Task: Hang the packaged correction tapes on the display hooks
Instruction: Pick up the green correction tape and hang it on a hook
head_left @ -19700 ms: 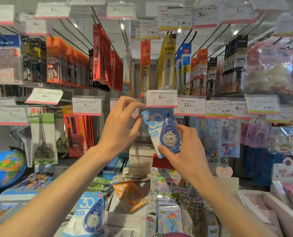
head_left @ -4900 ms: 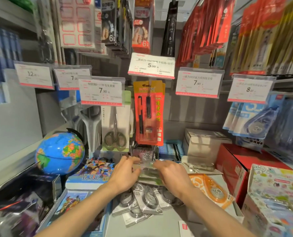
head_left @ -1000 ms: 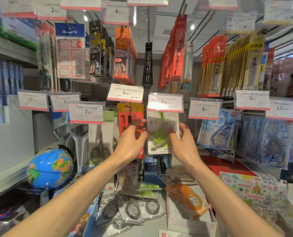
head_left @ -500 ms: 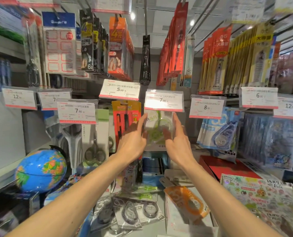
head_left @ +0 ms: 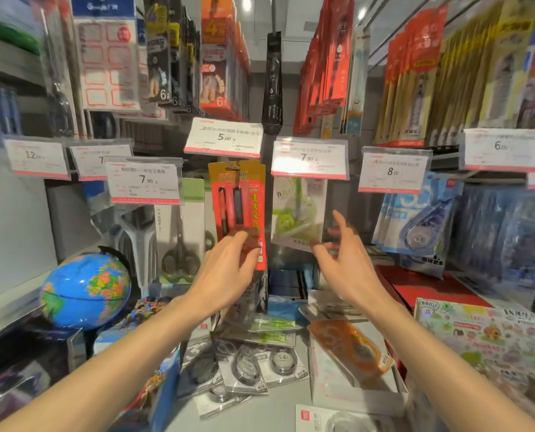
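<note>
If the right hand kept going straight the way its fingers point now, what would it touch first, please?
Most likely the green correction tape pack hanging under the 7.90 tag; the right hand is open, fingers aimed up toward it. Depth is hard to judge.

both bare forearms reach forward and up. the left hand (head_left: 225, 272) is loosely open, fingers curled. the right hand (head_left: 345, 260) is open, fingers spread and blurred.

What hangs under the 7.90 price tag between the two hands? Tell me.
Under the price tag hangs a clear packet with a green correction tape. The tag covers its top and the hook, and the right hand hides its lower right corner.
</note>
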Available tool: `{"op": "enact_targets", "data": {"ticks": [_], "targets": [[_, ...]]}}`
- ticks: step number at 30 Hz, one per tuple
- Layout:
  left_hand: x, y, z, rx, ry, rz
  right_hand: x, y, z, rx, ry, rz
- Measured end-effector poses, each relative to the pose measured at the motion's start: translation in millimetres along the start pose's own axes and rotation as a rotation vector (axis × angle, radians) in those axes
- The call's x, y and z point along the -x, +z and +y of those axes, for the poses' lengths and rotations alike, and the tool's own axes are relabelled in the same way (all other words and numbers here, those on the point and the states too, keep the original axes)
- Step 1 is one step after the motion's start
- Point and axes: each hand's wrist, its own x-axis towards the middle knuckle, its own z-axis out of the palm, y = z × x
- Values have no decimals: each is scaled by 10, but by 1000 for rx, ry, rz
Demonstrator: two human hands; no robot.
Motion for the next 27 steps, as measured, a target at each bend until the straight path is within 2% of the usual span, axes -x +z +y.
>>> {"op": "enact_targets", "data": {"ticks": [3, 5, 7, 10, 13, 16, 22, 27], "targets": [[285, 31, -170, -24, -65, -107, 138, 59, 155, 90, 0, -32], [405, 133, -314, -56, -227, -252, 207, 170, 281, 187, -22, -101], [487, 286, -469, -29, -409, -379, 254, 342, 397, 311, -49, -237], [558, 496, -632, 104, -598, -465, 331, 666, 534, 449, -130, -408], [565, 608, -690, 396, -818, -460, 409, 963, 614, 569, -218, -507], [546, 693, -730, 517, -943, -435, 468, 1119, 633, 602, -255, -591], [524, 737, -642, 751, -1074, -346, 517, 1184, 661, 572, -255, -621], [531, 753, -737, 902, -1100, -257, 511, 1168, 620, 497, -246, -622]]}}
